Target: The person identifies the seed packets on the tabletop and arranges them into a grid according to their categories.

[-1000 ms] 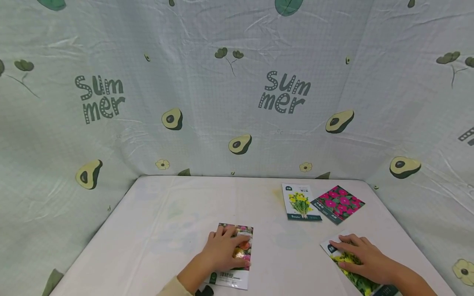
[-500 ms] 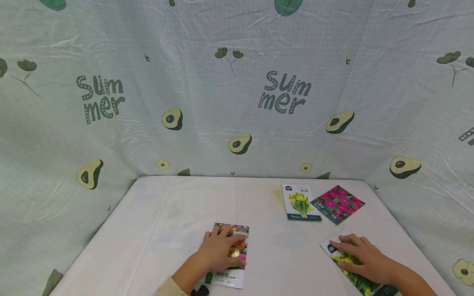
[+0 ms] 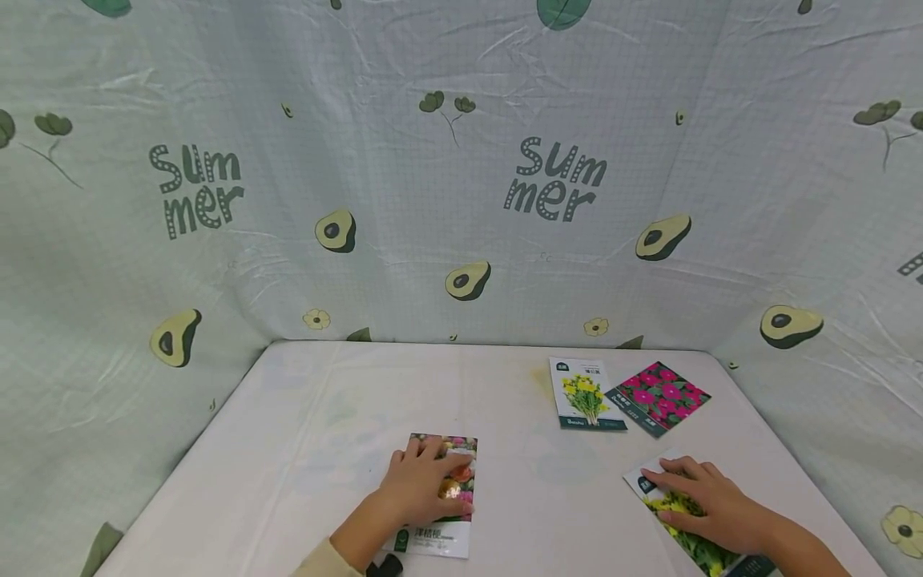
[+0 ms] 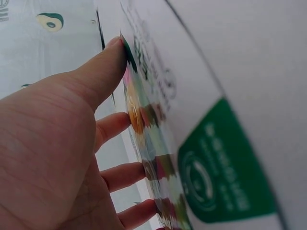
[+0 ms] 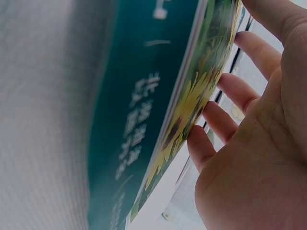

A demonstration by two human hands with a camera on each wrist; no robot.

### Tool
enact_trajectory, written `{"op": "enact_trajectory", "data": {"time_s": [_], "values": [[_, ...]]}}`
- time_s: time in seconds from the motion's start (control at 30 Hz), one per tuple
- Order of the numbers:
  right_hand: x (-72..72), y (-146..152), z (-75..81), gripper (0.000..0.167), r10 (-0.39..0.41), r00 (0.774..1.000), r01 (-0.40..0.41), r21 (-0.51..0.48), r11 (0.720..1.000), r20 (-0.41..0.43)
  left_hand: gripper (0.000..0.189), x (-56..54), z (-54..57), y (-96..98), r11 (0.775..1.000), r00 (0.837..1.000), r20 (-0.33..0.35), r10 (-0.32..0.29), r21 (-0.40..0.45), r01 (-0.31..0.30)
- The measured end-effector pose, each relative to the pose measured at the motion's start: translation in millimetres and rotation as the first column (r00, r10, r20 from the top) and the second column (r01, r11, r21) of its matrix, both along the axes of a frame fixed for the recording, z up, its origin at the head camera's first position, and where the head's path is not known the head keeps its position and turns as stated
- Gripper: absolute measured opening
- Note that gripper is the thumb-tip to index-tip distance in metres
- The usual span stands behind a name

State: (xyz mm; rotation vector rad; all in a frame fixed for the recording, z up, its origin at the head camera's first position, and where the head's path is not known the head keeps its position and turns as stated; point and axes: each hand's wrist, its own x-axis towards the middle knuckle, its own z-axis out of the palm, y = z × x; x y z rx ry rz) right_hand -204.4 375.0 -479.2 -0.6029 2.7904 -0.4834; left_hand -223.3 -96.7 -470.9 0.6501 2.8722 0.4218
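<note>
My left hand (image 3: 417,490) lies with spread fingers on a seed packet (image 3: 441,542) printed with pink and orange blooms, near the front middle of the table. In the left wrist view, thumb and fingertips touch the face of this multicoloured packet (image 4: 139,120); its white end bears a green logo. To the right, my right hand (image 3: 710,501) rests its fingertips on a slanted seed packet (image 3: 703,551) with yellow flowers. The right wrist view shows the fingers extended against this yellow-flower packet (image 5: 180,120), beside its teal band. Part of each packet is hidden under the hand.
Toward the back right lie a white packet with a yellow bunch of flowers (image 3: 587,397) and a magenta-flower packet (image 3: 667,394), their corners meeting. A small black object (image 3: 385,565) shows by the left wrist. A printed curtain (image 3: 404,192) hangs behind the white table (image 3: 324,433).
Under my left hand, the multicoloured packet has slid a short way left and slightly farther back. My right hand and the other packets stay where they were.
</note>
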Motion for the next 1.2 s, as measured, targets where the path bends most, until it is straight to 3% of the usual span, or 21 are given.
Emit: {"op": "enact_trajectory", "data": {"time_s": [1.2], "values": [[0.2, 0, -0.3, 0.061, -0.004, 1.000, 0.004, 0.002, 1.000, 0.005, 0.068, -0.5, 2.7, -17.5, 1.000, 0.999, 0.024, 0.025, 0.003, -0.025]]}}
